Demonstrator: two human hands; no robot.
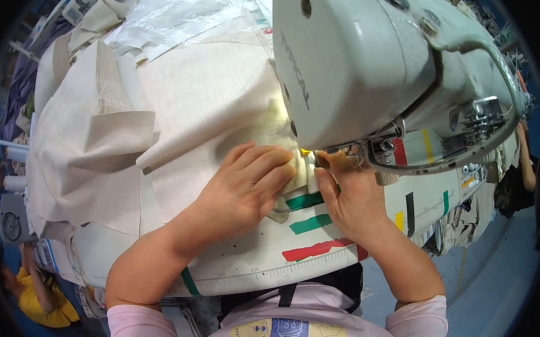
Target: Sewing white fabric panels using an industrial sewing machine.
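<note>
A beige fabric piece [193, 115] lies on the white sewing table, its right part running under the sewing machine head [349, 63]. My left hand [242, 182] rests on this fabric left of the needle area, fingers bent and pressed together on its edge. Close by on the right, my right hand [354, 197] has thumb and forefinger closed about the narrow fabric edge beside the presser foot. A yellowish light falls on the cloth there. The machine head and my fingers hide the needle and the exact grip.
More beige fabric [87, 159] is heaped at the left, with clear plastic sheeting [193, 12] behind. Green tape [310, 223] and red tape [317, 249] mark the table front near a printed ruler. A person in yellow [46, 297] is at the lower left.
</note>
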